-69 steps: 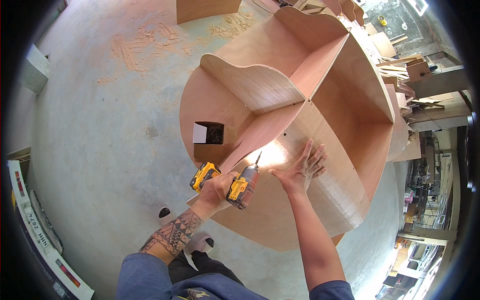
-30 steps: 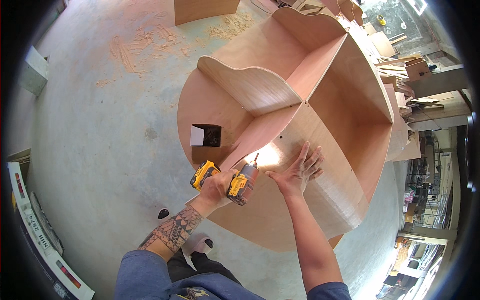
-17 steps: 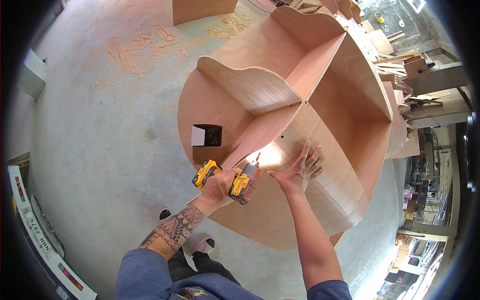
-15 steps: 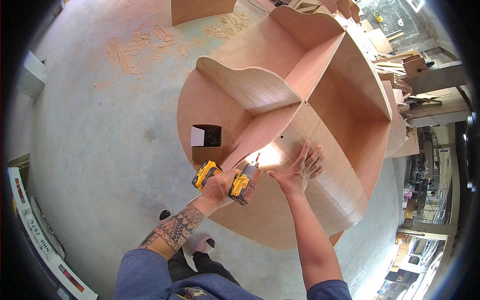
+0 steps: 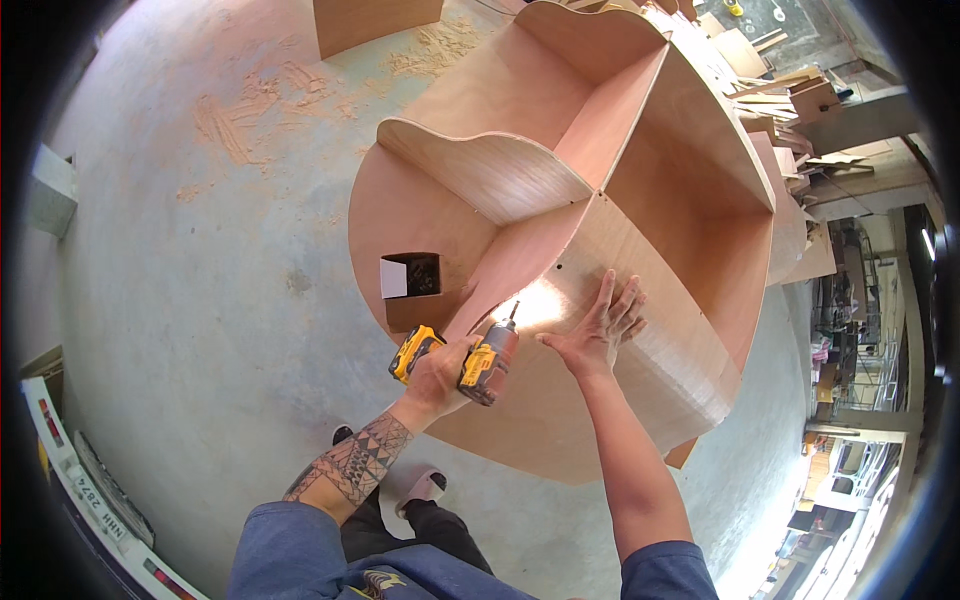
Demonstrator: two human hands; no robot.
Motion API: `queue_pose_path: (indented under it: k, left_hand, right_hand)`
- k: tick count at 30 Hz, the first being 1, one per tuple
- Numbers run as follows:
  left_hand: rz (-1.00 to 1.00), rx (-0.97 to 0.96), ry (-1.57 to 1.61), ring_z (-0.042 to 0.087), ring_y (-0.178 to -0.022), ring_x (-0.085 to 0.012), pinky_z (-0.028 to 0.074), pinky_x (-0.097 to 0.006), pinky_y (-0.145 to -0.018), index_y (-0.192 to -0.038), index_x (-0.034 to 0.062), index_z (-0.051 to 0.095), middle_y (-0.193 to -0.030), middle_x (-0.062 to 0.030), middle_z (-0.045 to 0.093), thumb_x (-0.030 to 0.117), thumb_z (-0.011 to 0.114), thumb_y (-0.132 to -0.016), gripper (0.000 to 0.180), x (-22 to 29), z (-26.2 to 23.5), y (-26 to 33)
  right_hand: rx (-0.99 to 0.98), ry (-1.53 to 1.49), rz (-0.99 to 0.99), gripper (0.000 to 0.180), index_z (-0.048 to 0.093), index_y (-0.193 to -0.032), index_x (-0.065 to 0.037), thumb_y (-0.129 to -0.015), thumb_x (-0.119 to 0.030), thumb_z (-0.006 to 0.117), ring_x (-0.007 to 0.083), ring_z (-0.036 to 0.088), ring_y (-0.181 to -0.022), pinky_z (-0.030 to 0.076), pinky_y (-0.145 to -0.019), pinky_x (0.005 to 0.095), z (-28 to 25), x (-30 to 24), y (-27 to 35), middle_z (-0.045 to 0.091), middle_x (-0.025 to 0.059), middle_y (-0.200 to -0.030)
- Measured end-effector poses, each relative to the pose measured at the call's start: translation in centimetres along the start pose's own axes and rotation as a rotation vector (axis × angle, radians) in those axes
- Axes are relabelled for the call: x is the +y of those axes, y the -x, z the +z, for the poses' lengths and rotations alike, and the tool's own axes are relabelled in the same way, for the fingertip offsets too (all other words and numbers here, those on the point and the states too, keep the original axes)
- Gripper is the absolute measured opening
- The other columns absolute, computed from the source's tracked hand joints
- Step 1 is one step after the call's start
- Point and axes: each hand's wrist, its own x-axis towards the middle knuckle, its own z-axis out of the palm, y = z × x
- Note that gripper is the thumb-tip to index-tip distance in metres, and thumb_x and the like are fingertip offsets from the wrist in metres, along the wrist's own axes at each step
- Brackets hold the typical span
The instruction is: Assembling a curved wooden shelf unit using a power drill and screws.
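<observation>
My left hand [image 5: 440,375] is wrapped round the grip of a yellow and black cordless impact driver [image 5: 487,368]. Its bit points away from me toward a plywood panel [image 5: 640,290], and its lamp throws a bright spot on the wood. Whether the bit tip touches the panel I cannot tell. Fingers spread, my right hand [image 5: 600,330] lies flat on that panel, to the right of the driver. The panel belongs to a large rounded plywood unit [image 5: 540,75] with crossing dividers. A small dark hole shows in the panel beyond the lit spot.
An open cardboard box [image 5: 412,312] with small dark pieces inside sits on the unit's round base, left of the driver. Wood shavings [image 5: 240,120] litter the concrete floor. A plywood piece [image 5: 375,22] stands at the far side, and scrap boards [image 5: 790,95] are piled at the far right.
The view has shifted slightly, and my feet stand in a different position. Both hands keep nearly the same place, the driver in the left and the right on the panel.
</observation>
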Motion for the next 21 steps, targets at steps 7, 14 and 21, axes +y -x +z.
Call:
queue_pose_path:
  k: [7,14,21]
  left_hand:
    - [-0.008,0.007,0.036,0.074,-0.091,-0.0402,0.060,-0.047,-0.079,-0.129,0.0054,0.067,-0.102,-0.0176,0.075,0.015,0.093,-0.073,0.063,-1.2,-3.0,8.0]
    - [-0.212,0.038,-0.189,0.074,-0.084,-0.0432,0.060,-0.048,-0.073,-0.115,0.0049,0.068,-0.093,-0.0173,0.076,0.018,0.091,-0.081,0.044,0.3,-8.2,19.8]
    - [-0.414,0.088,-0.418,0.076,-0.083,-0.0415,0.061,-0.047,-0.072,-0.102,0.0037,0.070,-0.091,-0.0176,0.075,0.017,0.083,-0.093,0.021,2.3,-13.1,26.6]
  right_hand:
    - [-0.078,-0.028,0.038,0.173,-0.008,-0.176,-0.035,-0.049,-0.049,0.108,0.0504,-0.014,-0.167,0.000,-0.127,0.0793,-0.5,-0.3,-0.2,-0.016,0.0156,-0.183]
    - [-0.215,-0.091,0.078,0.171,-0.010,-0.176,-0.038,-0.052,-0.052,0.107,0.0499,-0.020,-0.166,-0.003,-0.127,0.0803,-2.9,-1.0,-0.2,-0.020,0.0165,-0.183]
    - [-0.213,-0.067,0.068,0.173,-0.011,-0.176,-0.038,-0.049,-0.057,0.107,0.0502,-0.021,-0.165,-0.003,-0.127,0.0806,-2.5,0.2,-0.2,-0.019,0.0175,-0.182]
